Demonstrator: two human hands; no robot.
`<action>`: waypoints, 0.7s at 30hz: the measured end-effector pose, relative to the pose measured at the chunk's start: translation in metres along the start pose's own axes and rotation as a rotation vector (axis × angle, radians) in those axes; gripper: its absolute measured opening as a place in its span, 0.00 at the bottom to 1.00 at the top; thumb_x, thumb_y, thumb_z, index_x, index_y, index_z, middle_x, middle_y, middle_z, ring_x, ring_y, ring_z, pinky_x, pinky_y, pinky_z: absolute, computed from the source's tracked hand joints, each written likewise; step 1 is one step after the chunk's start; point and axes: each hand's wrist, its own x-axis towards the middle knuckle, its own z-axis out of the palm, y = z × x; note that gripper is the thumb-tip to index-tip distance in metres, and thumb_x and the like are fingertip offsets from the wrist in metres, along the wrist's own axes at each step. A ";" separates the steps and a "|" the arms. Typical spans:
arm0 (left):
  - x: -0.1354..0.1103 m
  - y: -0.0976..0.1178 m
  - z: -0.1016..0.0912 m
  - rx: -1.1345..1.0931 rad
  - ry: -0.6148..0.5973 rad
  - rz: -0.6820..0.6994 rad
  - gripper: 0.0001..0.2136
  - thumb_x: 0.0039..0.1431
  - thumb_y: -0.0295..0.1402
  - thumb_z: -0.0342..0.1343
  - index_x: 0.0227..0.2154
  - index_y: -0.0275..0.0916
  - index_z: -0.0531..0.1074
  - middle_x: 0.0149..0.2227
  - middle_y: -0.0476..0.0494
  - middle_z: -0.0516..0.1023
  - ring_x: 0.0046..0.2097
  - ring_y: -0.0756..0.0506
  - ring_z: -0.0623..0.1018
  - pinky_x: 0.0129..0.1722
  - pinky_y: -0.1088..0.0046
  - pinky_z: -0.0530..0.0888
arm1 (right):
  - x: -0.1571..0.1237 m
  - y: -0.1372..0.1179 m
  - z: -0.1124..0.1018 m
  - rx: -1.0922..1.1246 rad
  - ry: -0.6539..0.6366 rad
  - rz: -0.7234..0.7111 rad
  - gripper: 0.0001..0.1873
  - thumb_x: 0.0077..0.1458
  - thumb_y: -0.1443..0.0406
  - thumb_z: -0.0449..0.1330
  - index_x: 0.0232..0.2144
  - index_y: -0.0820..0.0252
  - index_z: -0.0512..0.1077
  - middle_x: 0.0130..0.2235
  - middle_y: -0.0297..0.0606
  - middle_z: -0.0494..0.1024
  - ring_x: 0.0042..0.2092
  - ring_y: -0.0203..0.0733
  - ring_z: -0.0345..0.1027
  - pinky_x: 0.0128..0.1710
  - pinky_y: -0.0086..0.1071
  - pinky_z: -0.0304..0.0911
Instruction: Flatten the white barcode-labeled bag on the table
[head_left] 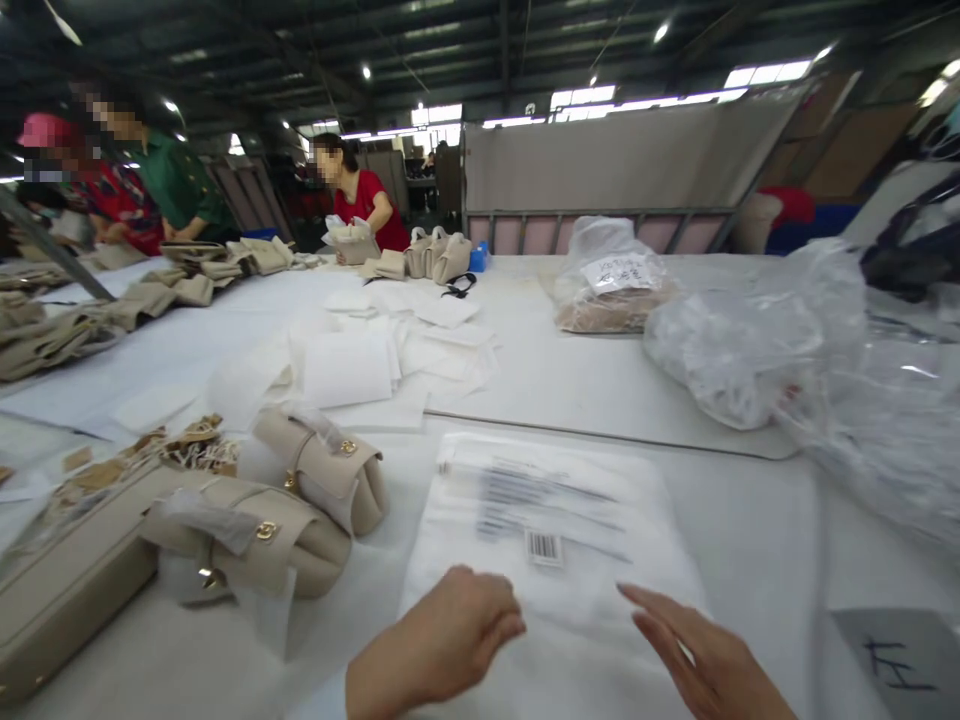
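Observation:
A white plastic packing bag (pixel 465 500) with blurred dark print and a barcode label (pixel 544 548) lies flat on the table before me. My left hand (pixel 442 635) is over its lower left part, fingers curled together. Whatever they may hold is hidden. Over the lower right part, my right hand (pixel 697 650) has its fingers stretched out and holds nothing; I cannot tell whether it touches the bag. To the left lie two beige handbags (pixel 300 550) (pixel 322 470) with gold clasps and translucent wrapping on their handles.
A longer beige piece (pixel 82 580) lies at the left edge. Loose white sheets (pixel 349 365) cover the middle of the table. Clear plastic bags (pixel 750 340) heap at the right, near a labelled bundle (pixel 611 280). Across the table, a person in red (pixel 375 205) handles a bag.

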 end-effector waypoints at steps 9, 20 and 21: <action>0.128 -0.062 0.000 0.487 0.382 -0.045 0.31 0.64 0.53 0.37 0.65 0.45 0.48 0.69 0.39 0.47 0.69 0.32 0.46 0.64 0.39 0.50 | 0.135 -0.016 0.031 -0.486 0.031 0.043 0.29 0.66 0.55 0.40 0.65 0.56 0.49 0.69 0.43 0.45 0.69 0.58 0.29 0.62 0.68 0.28; 0.135 -0.112 0.015 0.457 0.369 -0.224 0.38 0.58 0.61 0.36 0.65 0.44 0.48 0.69 0.35 0.45 0.69 0.29 0.44 0.64 0.38 0.46 | 0.145 0.041 0.056 -0.499 -0.081 0.213 0.30 0.65 0.52 0.41 0.65 0.54 0.52 0.68 0.42 0.49 0.68 0.58 0.36 0.63 0.64 0.32; 0.134 -0.111 0.013 0.461 0.377 -0.226 0.36 0.59 0.60 0.37 0.65 0.45 0.47 0.69 0.36 0.45 0.69 0.30 0.45 0.64 0.39 0.48 | 0.146 0.043 0.057 -0.494 -0.097 0.227 0.30 0.64 0.51 0.43 0.65 0.54 0.52 0.68 0.40 0.48 0.68 0.58 0.36 0.64 0.63 0.34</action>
